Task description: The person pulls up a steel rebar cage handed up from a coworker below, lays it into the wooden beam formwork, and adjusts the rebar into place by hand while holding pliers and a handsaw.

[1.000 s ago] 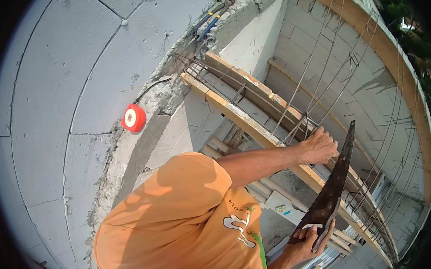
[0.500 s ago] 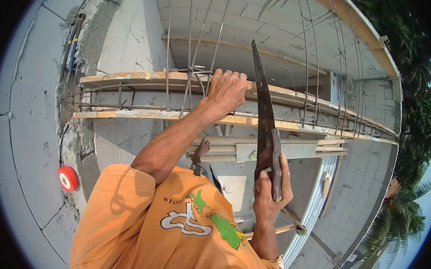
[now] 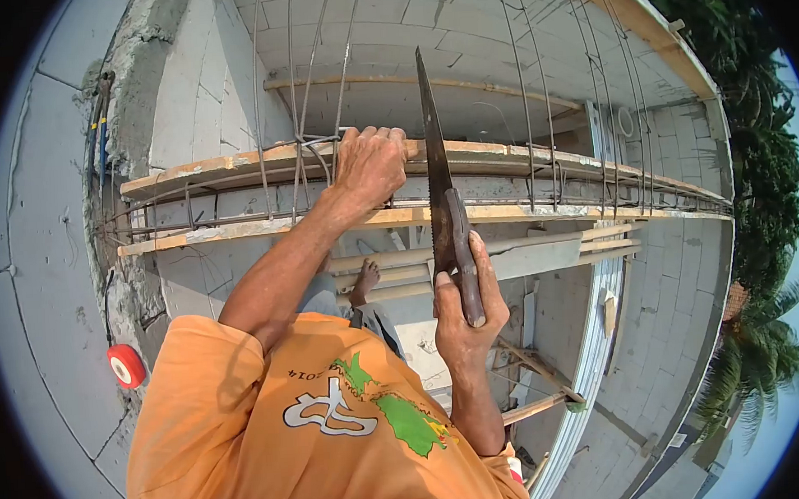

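My left hand is closed over the upper edge of the far formwork board, beside a cluster of bent steel bars. Whether its fingers hold the board or a bar is hidden. My right hand is wrapped round the dark handle of a hand saw. The saw points up, its toothed edge to the left, and its blade crosses in front of both boards. The near formwork board runs below, with steel bars lying between the two boards.
A red tape measure rests on the rough wall edge at left. Blue-handled pliers lie above it. Thin vertical rebars rise from the beam. Below are wooden poles, a foot and a deep drop.
The view has swung to the right. The saw has come from a slant to nearly upright and shifted closer to my left hand, which stays at the far board.
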{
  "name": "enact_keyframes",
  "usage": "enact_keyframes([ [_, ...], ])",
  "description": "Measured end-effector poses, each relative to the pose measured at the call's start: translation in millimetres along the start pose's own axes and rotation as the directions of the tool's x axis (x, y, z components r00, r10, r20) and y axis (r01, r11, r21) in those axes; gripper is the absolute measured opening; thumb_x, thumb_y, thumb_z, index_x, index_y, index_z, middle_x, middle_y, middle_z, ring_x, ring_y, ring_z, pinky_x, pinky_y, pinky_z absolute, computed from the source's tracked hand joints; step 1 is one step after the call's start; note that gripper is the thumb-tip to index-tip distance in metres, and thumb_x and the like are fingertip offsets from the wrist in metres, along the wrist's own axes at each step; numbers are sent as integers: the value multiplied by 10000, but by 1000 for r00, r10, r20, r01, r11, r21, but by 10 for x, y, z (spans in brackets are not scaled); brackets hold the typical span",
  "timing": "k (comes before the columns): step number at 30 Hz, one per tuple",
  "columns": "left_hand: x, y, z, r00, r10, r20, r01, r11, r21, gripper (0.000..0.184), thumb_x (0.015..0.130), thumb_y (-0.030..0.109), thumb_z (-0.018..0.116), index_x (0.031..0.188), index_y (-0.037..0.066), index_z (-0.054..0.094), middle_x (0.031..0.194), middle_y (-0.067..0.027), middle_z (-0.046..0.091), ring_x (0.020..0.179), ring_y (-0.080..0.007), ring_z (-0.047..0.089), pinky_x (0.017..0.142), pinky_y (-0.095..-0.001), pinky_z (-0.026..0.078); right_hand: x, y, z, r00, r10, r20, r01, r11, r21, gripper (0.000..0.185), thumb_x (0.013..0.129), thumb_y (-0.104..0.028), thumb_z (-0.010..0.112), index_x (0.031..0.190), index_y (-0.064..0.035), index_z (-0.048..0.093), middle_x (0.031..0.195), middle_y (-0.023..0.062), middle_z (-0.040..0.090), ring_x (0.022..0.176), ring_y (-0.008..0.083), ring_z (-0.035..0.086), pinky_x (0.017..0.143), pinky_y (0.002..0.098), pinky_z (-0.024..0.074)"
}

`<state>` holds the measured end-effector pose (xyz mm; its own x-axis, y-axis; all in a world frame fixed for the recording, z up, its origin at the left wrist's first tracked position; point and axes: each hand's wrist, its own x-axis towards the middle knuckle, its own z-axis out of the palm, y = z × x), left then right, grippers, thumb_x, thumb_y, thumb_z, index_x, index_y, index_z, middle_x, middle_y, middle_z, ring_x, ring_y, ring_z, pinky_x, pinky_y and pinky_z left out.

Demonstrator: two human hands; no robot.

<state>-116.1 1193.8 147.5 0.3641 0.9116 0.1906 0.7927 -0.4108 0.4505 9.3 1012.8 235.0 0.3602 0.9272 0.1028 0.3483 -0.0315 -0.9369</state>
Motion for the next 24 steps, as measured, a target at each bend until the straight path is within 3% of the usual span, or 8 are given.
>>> enact_keyframes([
  [5, 35, 33, -44, 999, -37, 40, 37, 999, 6, 177, 865, 162, 547, 870, 13, 643, 792, -160, 655, 778, -291, 613, 721, -418, 406, -436, -93, -185, 990, 133, -41, -128, 986, 108, 557, 756, 36, 576, 1295, 89, 447, 964, 172, 636, 537, 59, 487, 471, 191, 408],
  [8, 36, 1, -20, 1000, -5, 6, 5, 1000, 23, 189, 880, 174, 539, 884, 14, 640, 795, -160, 655, 768, -288, 611, 712, -416, 403, -310, -186, 11, 991, -137, 2, 137, 990, -27, 519, 770, 44, 567, 1278, 84, 471, 1009, 163, 626, 613, 74, 533, 526, 199, 436],
  [10, 6, 38, -19, 1000, -4, 19, 4, 1000, 4, 192, 886, 175, 535, 891, 14, 639, 797, -161, 655, 764, -290, 608, 713, -415, 405, -381, -241, 14, 986, -164, -21, 163, 985, -65, 498, 780, 48, 564, 1270, 79, 484, 1021, 153, 619, 652, 81, 553, 554, 206, 450],
  [12, 28, 5, -9, 1000, -1, 0, 1, 1000, 4, 206, 893, 187, 531, 894, 13, 642, 792, -166, 655, 766, -298, 610, 717, -418, 408, -499, -30, -110, 977, -201, -71, 192, 975, -115, 496, 780, 46, 562, 1269, 74, 487, 968, 141, 625, 601, 67, 532, 513, 199, 433],
  [15, 44, 9, -39, 998, -29, 51, 28, 1000, 13, 222, 894, 206, 534, 888, 14, 646, 777, -170, 654, 770, -298, 616, 717, -426, 407, -518, 50, -213, 998, -27, -55, 26, 1000, -18, 489, 782, 51, 550, 1268, 57, 496, 821, 105, 614, 521, 52, 490, 444, 193, 390],
  [19, 53, 3, 15, 1000, 13, -24, -13, 1000, 17, 254, 903, 235, 528, 887, 11, 649, 763, -174, 653, 768, -307, 619, 713, -430, 406, -267, -67, -125, 998, 56, -32, -53, 996, 70, 496, 782, 68, 534, 1276, 35, 501, 708, 52, 573, 507, 53, 477, 429, 198, 373],
  [23, 84, 36, -105, 998, -49, 41, 50, 999, -14, 290, 916, 264, 511, 910, 11, 652, 776, -180, 656, 778, -326, 616, 713, -434, 410, -638, 84, -172, 994, -84, -73, 80, 995, -53, 509, 759, 76, 538, 1266, 56, 499, 730, 56, 571, 509, 51, 465, 434, 195, 368],
  [24, 43, 34, -64, 998, -48, 49, 49, 999, -14, 289, 917, 267, 509, 912, 16, 652, 777, -179, 656, 787, -323, 617, 717, -439, 411, -706, 96, -212, 996, -53, -78, 49, 998, -48, 513, 753, 77, 541, 1263, 62, 498, 734, 57, 568, 508, 50, 461, 433, 195, 365],
])
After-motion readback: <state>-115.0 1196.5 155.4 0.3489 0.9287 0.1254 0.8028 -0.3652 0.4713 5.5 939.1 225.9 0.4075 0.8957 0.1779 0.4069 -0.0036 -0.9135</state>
